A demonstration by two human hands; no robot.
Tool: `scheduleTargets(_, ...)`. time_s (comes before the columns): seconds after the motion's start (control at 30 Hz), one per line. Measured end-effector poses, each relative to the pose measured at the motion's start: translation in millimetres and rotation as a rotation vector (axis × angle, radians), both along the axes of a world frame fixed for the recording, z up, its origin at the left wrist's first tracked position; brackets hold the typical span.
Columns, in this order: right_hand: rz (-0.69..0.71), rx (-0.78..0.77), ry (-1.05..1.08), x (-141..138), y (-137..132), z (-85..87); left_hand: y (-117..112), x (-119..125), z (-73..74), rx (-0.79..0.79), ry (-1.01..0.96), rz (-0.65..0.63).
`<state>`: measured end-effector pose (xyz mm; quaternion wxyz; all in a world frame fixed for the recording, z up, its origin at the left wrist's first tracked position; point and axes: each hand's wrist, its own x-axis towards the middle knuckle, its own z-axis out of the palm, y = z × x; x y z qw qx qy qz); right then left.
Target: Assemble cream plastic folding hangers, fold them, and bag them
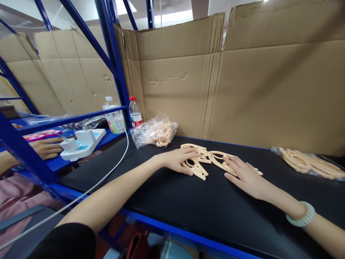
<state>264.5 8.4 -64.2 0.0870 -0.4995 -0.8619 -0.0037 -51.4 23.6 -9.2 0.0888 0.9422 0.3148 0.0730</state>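
Note:
Flat, curved beige pieces (201, 172) with slots and holes lie on the black tabletop, looking like folding clothes hangers. Over the left part of them rests my left hand (179, 159), palm down with its fingers stretched out. My right hand (245, 178) lies flat over the right part, fingers spread and pointing toward the middle. Both hands touch or nearly touch the pieces and hide some of them. A clear plastic bag of similar beige pieces (161, 135) sits behind my left hand. Another bagged bundle of beige pieces (309, 163) lies to the right.
Cardboard (178, 82) walls the back of the black table (172, 201). Two bottles, one red-capped (135, 113) and one white-capped (114, 117), stand at the back left. A white power strip (83, 145), a white cable (118, 162), a blue frame (113, 61) and another person's hand (47, 148) are leftward.

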Motion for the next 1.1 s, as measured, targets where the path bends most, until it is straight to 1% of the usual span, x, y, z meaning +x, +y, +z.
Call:
scheduleTargets(0.07, -0.003, 0.008, 0.004, 1.1, -0.8, -0.6, 1.1, 1.3, -3.5, 0.043, -0.037, 0.008)
scheduleTargets(0.13, 0.011, 0.027, 0.009, 0.7, 1.0, -3.1, 3.7, 5.6, -10.9, 0.122, -0.072, 0.015)
scheduleTargets(0.2, 0.043, 0.057, 0.018, -3.0, 7.3, -6.8, 9.0, 12.5, -20.9, 0.208, -0.101, 0.062)
scheduleTargets(0.23, 0.064, 0.078, 0.029, -6.3, 12.3, -8.4, 12.5, 16.5, -26.1, 0.251, -0.118, 0.111)
scheduleTargets(0.33, 0.087, 0.223, 0.103, -17.8, 29.4, -9.8, 21.4, 27.0, -38.1, 0.332, -0.176, 0.257)
scheduleTargets(0.4, 0.064, 0.361, 0.136, -20.8, 36.7, -7.9, 22.5, 29.3, -40.2, 0.372, -0.198, 0.33)
scheduleTargets(0.47, 0.067, 0.442, 0.123, -17.0, 37.0, -6.4, 18.9, 26.4, -36.8, 0.405, -0.192, 0.351)
scheduleTargets(0.53, 0.099, 0.429, 0.108, -8.6, 32.1, -7.6, 13.1, 19.5, -29.1, 0.486, -0.17, 0.358)
scheduleTargets(0.57, 0.109, 0.402, 0.112, -4.3, 29.0, -9.3, 10.6, 15.4, -24.5, 0.551, -0.166, 0.387)
scheduleTargets(0.6, 0.113, 0.373, 0.121, -0.8, 26.2, -11.3, 8.8, 11.4, -19.8, 0.62, -0.173, 0.446)
scheduleTargets(0.67, 0.12, 0.335, 0.136, 2.3, 22.3, -15.1, 7.6, 3.9, -11.2, 0.732, -0.213, 0.645)
scheduleTargets(0.73, 0.131, 0.32, 0.146, 1.1, 20.8, -16.6, 8.8, -2.6, -4.4, 0.765, -0.241, 0.849)
scheduleTargets(0.77, 0.137, 0.31, 0.151, -0.3, 20.6, -16.5, 9.9, -5.6, -1.6, 0.771, -0.245, 0.92)
scheduleTargets(0.8, 0.139, 0.294, 0.156, -1.5, 20.6, -15.9, 11.0, -8.7, 0.9, 0.78, -0.245, 0.966)
scheduleTargets(0.87, 0.135, 0.257, 0.165, -2.7, 20.4, -14.3, 12.9, -15.4, 5.4, 0.808, -0.259, 1.01)
scheduleTargets(0.93, 0.124, 0.229, 0.171, -1.8, 20.3, -13.1, 14.7, -23.0, 9.5, 0.807, -0.315, 1.079)
scheduleTargets(1.0, 0.113, 0.213, 0.175, -0.3, 20.6, -13.0, 17.0, -31.4, 13.0, 0.725, -0.376, 1.14)
scheduleTargets(1.03, 0.109, 0.208, 0.175, 0.3, 20.9, -13.3, 18.3, -35.6, 14.5, 0.672, -0.397, 1.151)
scheduleTargets(1.1, 0.114, 0.208, 0.175, 0.9, 21.7, -14.5, 20.4, -43.5, 17.4, 0.583, -0.405, 1.127)
